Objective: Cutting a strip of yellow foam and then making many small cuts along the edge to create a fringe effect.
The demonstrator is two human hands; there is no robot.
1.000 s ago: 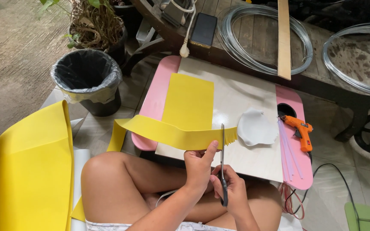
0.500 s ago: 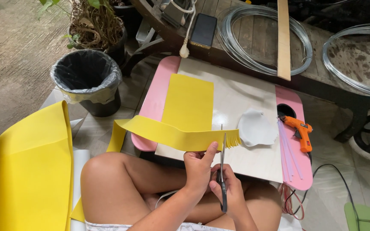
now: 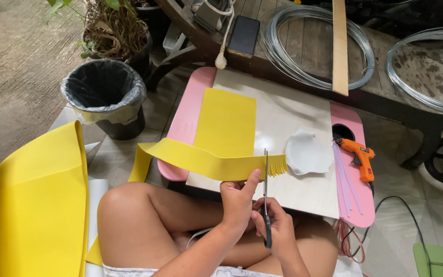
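My left hand (image 3: 239,200) pinches the lower edge of a long yellow foam strip (image 3: 201,160) that stretches out to the left over my knee. The strip's right end is cut into a short fringe. In my right hand (image 3: 278,230) are scissors (image 3: 266,195), held blades up, their tips standing in the strip just left of the fringe. Both hands sit close together above my lap, at the near edge of a pink lap table (image 3: 188,115) with a pale board on top.
A yellow foam sheet (image 3: 226,120), a white dish (image 3: 307,153), an orange glue gun (image 3: 359,156) and glue sticks lie on the table. Big yellow foam sheets (image 3: 37,205) lie left. A lined black bin (image 3: 103,97), wire coils (image 3: 314,46) and a phone (image 3: 244,35) sit beyond.
The fringe at the strip's right end has grown by a few cuts. The scissors have shifted slightly left along the strip; my left hand keeps its grip.
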